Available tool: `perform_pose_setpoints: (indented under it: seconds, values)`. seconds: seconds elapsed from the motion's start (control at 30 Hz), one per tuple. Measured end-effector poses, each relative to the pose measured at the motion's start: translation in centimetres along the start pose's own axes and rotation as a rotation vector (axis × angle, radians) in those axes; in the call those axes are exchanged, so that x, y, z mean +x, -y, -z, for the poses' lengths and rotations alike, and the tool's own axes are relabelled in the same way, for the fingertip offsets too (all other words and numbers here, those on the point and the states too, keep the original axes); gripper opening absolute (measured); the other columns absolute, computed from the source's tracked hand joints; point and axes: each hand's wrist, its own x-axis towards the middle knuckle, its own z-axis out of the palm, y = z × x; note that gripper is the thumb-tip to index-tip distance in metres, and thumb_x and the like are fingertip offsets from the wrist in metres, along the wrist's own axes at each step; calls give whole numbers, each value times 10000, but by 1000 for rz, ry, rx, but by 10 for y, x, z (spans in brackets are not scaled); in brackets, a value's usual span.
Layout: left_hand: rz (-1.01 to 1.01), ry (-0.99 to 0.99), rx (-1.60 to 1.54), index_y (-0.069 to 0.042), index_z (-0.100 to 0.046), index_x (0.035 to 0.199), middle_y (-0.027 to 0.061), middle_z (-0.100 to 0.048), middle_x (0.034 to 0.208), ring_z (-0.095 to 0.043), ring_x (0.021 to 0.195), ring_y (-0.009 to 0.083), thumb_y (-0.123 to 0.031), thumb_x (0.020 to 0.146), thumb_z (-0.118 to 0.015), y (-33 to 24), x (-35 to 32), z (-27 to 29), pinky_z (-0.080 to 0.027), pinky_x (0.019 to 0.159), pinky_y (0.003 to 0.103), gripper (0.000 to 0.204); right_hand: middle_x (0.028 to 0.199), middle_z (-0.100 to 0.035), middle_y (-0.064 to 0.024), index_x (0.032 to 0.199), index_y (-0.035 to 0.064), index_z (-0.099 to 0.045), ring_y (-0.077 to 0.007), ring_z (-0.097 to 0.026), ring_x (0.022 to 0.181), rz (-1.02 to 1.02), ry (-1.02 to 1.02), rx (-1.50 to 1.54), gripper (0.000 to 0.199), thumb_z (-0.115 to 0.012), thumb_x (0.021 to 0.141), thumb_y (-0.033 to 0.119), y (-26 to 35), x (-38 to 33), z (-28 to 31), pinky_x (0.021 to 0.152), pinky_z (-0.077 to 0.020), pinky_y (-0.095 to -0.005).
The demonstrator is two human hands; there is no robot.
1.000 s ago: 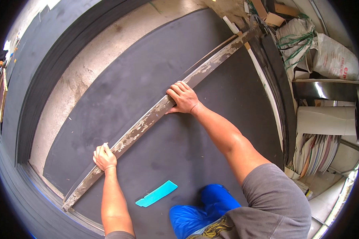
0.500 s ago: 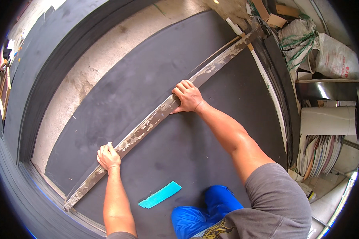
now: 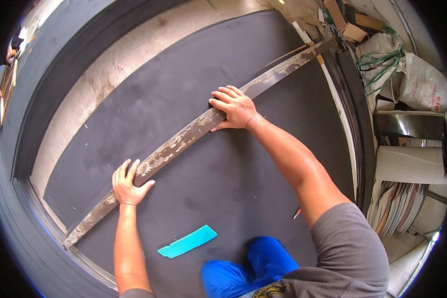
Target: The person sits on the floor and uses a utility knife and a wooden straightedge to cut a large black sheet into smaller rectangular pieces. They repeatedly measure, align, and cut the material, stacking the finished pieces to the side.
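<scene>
A long straight bar (image 3: 179, 141), worn brown with pale patches, lies diagonally over a large black sheet (image 3: 193, 193). My left hand (image 3: 128, 184) straddles its lower-left part, with fingers spread past the far edge and the thumb stretched out along the near side. Higher up, near the bar's middle, my right hand (image 3: 235, 108) grips it with fingers over the far edge and thumb on the near edge. A turquoise strip (image 3: 187, 242) with a ragged edge rests on the sheet before my knees. Beside my right forearm lies a small red-and-white object (image 3: 297, 213), too small to name.
Stacked dark sheets (image 3: 30, 124) rise at the left beyond a strip of concrete floor (image 3: 104, 82). At the right stand white sacks (image 3: 422, 82), a white roll (image 3: 409, 164) and upright thin sheets (image 3: 400, 206). Cardboard scraps (image 3: 353, 33) sit at the far right.
My left hand's fingers have spread and its thumb has moved outward. The bar and turquoise strip appear farther left as the view shifts. The small red-and-white object has come into sight.
</scene>
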Motion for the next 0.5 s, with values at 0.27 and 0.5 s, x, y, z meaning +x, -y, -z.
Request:
perform_pose_setpoints:
  seconds: [0.27,0.5]
  values:
    - [47,-27,-9,-233,-704,1299,28,-640,1408,-611,1268,312,-388,611,-940,1,-4,-8,-476,1095,476,744,1373,-650,-89,1183,80,-694,-282,-534,1410,-24,-34,13,875,-816,667,776,-2,-2,-8,1263,-338,-459]
    - [34,-28,-19,-229,-714,1281,23,-644,1401,-607,1280,306,-387,603,-938,3,-6,-5,-469,1107,472,731,1372,-654,-103,1144,83,-697,-292,-551,1394,-23,-75,38,833,-846,658,742,-2,-5,-10,1249,-360,-475]
